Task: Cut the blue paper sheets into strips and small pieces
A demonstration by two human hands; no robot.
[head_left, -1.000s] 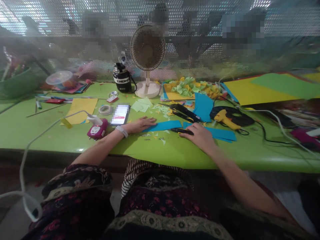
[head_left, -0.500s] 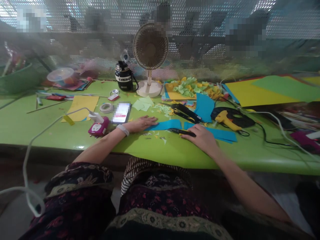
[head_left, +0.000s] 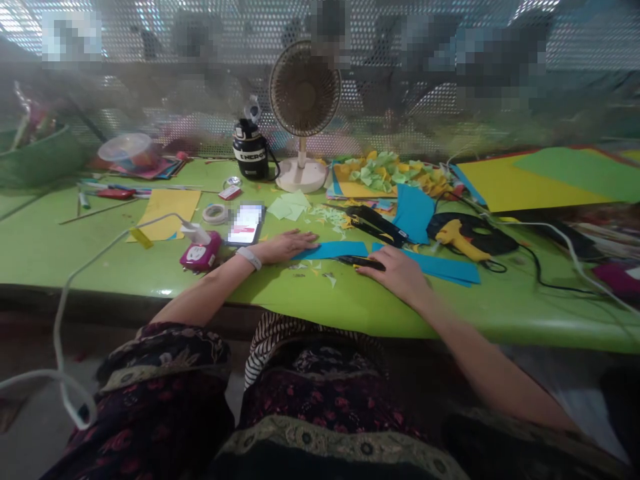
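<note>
My left hand lies flat with fingers stretched out over the left end of a blue paper strip. A white band circles that wrist. My right hand is closed on a slim black cutter, its thin end pointing left along the strip's lower edge; its exact kind is not fully clear. Close by that hand are more blue strips, stacked and reaching right, with a narrow gap between them and the left strip. A larger black tool lies behind, beside a curved blue paper piece.
A phone, a tape roll and a purple power adapter with a white cable lie left. A fan and bottle stand behind. Right is a yellow glue gun. Paper scraps and coloured sheets cover the back.
My right hand and the black cutter have shifted slightly left along the blue strip. My left hand keeps its place on the paper; the whole view has moved a little.
</note>
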